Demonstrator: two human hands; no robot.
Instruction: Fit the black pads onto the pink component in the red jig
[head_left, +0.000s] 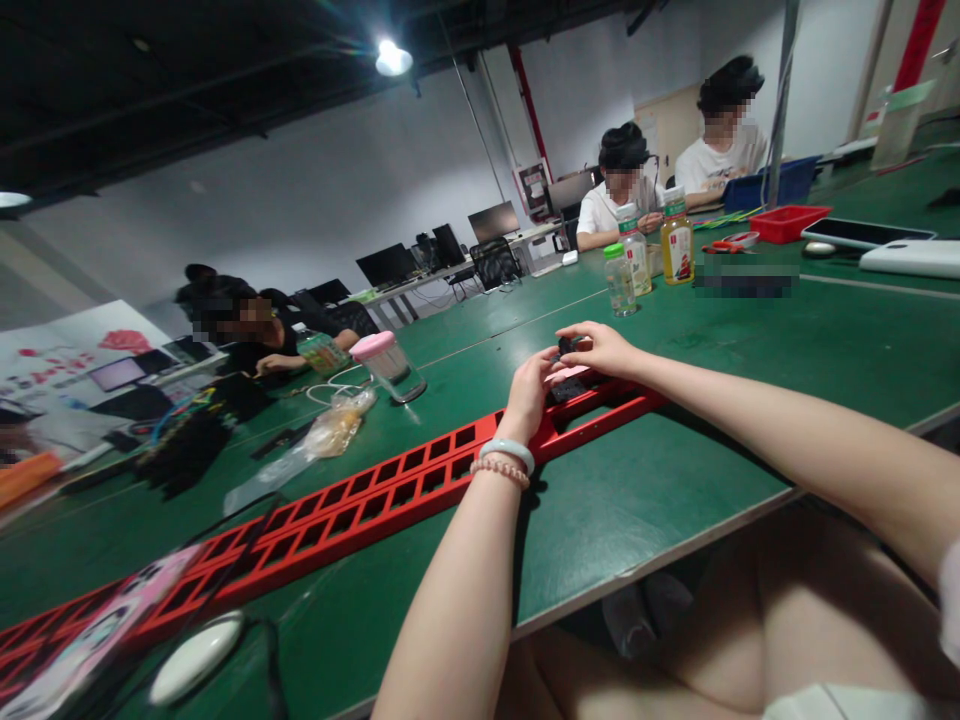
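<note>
At 7 o'clock, nearest the camera, a white oval gadget [196, 658] and a pink patterned phone case [105, 625] lie on the green table [645, 500]. A long red slotted rack [352, 500] runs from 8 o'clock up toward the centre, its row of rectangular slots mostly bare.

At the rack's far end, just above centre, the two hands meet. The left hand [529, 392], with a pale bangle and a bead bracelet on the wrist, curls against the rack's end and steadies a small dark part [568, 387] there. The right hand [604, 348] comes in from 3 o'clock, with thumb and fingertips pinched together on another small black piece [568, 346] right above it. Both hands are closed on these parts, which are touching or nearly so; their exact fit is too small to tell.

This looks like the seating step: a small piece being pressed onto or into the one held at the rack. That move calls for a steady left hand and a straight, light push from the right.

Farther off, at 10 o'clock, a pink-lidded cup [386, 362] and a crumpled plastic bag [315, 445] lie on the table. At 1 o'clock stand drink bottles [676, 240] and a red tray [787, 222]. Other people sit along the far edges.
</note>
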